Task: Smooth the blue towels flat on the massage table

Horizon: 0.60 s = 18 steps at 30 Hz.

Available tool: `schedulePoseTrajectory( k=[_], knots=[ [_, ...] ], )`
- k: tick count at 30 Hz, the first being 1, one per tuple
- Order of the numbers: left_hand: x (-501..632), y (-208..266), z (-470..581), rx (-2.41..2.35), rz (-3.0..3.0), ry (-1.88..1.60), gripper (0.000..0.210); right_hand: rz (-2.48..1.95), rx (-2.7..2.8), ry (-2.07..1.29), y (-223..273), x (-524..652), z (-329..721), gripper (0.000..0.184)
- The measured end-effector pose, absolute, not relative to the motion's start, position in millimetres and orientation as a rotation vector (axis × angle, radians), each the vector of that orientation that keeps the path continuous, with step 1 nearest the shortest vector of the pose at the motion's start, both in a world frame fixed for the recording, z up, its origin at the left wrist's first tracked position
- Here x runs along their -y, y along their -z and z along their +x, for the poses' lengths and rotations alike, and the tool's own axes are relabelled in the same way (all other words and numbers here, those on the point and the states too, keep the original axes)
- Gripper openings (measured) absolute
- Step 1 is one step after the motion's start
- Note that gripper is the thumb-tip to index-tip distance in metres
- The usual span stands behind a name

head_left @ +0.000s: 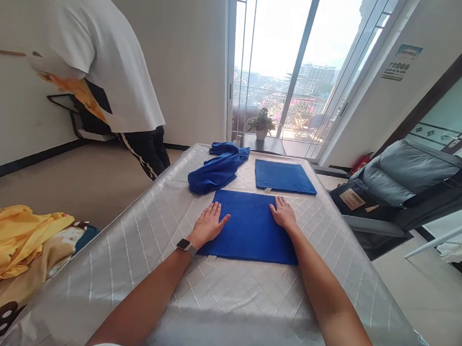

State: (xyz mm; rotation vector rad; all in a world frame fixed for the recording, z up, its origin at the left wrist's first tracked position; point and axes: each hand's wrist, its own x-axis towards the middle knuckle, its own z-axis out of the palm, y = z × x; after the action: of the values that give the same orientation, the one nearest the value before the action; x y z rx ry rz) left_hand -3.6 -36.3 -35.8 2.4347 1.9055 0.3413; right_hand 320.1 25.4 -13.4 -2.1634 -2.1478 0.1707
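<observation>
A blue towel (251,231) lies folded into a flat rectangle in front of me, a small white tag at its near left edge. My left hand (211,224) rests flat on its left side, fingers stretched forward; a watch is on that wrist. On the far right corner lies my right hand (283,211), palm down with fingers extended. Beyond it sits a second blue towel (283,177), also folded flat. To that one's left is a crumpled blue cloth (221,167), bunched up.
The table has a silver quilted cover (149,230). A person in a white shirt (108,56) leans over at the left. Yellow cloth (11,238) is heaped at the lower left. A grey armchair (406,178) stands to the right; a potted plant (262,125) is behind the table.
</observation>
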Motion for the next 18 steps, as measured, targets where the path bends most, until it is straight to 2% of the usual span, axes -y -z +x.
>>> schedulePoseTrajectory(
  k=[18],
  knots=[
    [27.2, 33.7, -3.2, -1.943, 2.515, -0.235, 0.081, -2.079, 2.090, -0.249, 11.2, -21.7, 315.6, 0.071]
  ],
)
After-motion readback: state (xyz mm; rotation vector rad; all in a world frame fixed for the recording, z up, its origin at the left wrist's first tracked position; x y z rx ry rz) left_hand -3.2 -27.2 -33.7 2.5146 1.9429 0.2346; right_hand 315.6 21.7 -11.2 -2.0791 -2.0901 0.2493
